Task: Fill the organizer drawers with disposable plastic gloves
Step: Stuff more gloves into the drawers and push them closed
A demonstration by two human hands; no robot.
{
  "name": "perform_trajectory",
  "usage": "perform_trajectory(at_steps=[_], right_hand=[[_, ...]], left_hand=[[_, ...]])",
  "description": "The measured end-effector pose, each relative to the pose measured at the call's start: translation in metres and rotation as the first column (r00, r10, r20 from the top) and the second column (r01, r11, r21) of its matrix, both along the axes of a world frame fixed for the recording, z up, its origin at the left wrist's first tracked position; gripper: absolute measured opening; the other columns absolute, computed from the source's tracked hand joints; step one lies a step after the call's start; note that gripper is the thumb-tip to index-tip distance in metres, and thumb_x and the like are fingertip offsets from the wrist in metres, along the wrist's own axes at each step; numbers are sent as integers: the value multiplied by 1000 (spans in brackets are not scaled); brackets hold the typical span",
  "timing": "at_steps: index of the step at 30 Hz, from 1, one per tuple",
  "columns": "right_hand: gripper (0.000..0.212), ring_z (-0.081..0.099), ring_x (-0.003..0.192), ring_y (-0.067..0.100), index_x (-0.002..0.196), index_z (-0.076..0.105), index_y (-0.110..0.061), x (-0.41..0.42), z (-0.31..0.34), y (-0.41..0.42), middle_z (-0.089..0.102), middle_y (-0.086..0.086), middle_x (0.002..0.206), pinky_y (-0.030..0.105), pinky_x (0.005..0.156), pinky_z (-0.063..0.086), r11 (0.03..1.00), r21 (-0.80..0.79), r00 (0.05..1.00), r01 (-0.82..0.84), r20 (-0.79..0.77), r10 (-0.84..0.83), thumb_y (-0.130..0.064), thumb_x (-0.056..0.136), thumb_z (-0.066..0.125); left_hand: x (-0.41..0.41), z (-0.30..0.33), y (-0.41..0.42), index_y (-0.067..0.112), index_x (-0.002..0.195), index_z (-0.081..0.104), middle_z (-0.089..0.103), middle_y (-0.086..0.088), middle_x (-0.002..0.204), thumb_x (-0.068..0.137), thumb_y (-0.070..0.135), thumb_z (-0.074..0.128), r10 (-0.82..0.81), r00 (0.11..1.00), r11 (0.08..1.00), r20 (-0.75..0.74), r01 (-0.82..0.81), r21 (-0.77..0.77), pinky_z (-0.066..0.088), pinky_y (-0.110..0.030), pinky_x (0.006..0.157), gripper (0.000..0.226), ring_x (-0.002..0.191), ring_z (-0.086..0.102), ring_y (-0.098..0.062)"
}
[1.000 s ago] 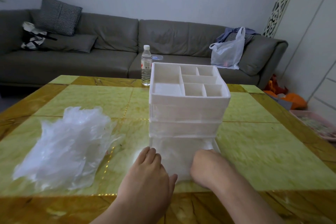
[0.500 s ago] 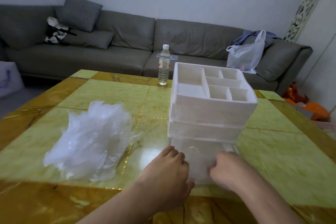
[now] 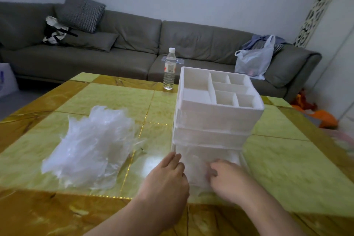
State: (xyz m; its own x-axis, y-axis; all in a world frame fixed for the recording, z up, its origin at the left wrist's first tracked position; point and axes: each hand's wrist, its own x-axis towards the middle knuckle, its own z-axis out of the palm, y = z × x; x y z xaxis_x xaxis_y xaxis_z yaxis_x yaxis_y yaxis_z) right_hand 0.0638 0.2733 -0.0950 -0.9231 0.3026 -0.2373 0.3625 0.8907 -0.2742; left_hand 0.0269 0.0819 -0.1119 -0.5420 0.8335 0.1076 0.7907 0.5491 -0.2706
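Observation:
A white organizer (image 3: 214, 119) stands on the table, with open compartments on top and drawers stacked below. Its bottom drawer (image 3: 193, 157) is pulled out toward me, and blurred clear plastic lies inside it. My left hand (image 3: 166, 176) lies with straight fingers against the drawer's left side. My right hand (image 3: 228, 180) is over the drawer's inside, its fingers curled onto the clear plastic there. A loose heap of disposable plastic gloves (image 3: 90, 147) lies on the table to the left, apart from both hands.
A water bottle (image 3: 169, 69) stands at the table's far edge behind the organizer. The yellow-green marble table (image 3: 287, 163) stretches to the right. Behind it are a grey sofa (image 3: 122, 44) with cushions and a white plastic bag (image 3: 254, 61).
Both hands stay at the pulled-out bottom drawer. My right hand has shifted slightly further over the drawer's inside and its fingers have curled. The view has swung left.

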Motion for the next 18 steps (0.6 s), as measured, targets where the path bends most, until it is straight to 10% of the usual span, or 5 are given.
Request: perform_trajectory(at_steps=[5,13,18], right_hand=[[41,58,131,26,131,68,-21,1,4,4,59,5,141,29,109,47,999,-26,999,33,38,-32,-41,99,54],[14,71,77,9,93,76,-25,12,30,1,76,-7,84,34,72,62,992,-128,988,7,-153,-26,-33,87,66],[32,45,53,26,60,49,-13,15,35,-2,46,4,55,37,50,32,988,-150,995,-42,78,54,-28,88,50]], left_hand=[[-9,-2,3,4,126,66,62,-19,130,100,36,49,-34,999,999,16,34,-6,-21,-46,118,45,148,31,-37],[-14,2,3,10,123,62,62,-11,123,99,47,49,-61,997,998,50,60,29,-1,-51,128,46,139,39,-32],[-12,1,4,9,127,61,60,-13,127,101,46,47,-55,997,998,57,54,19,-2,-51,128,47,141,36,-32]])
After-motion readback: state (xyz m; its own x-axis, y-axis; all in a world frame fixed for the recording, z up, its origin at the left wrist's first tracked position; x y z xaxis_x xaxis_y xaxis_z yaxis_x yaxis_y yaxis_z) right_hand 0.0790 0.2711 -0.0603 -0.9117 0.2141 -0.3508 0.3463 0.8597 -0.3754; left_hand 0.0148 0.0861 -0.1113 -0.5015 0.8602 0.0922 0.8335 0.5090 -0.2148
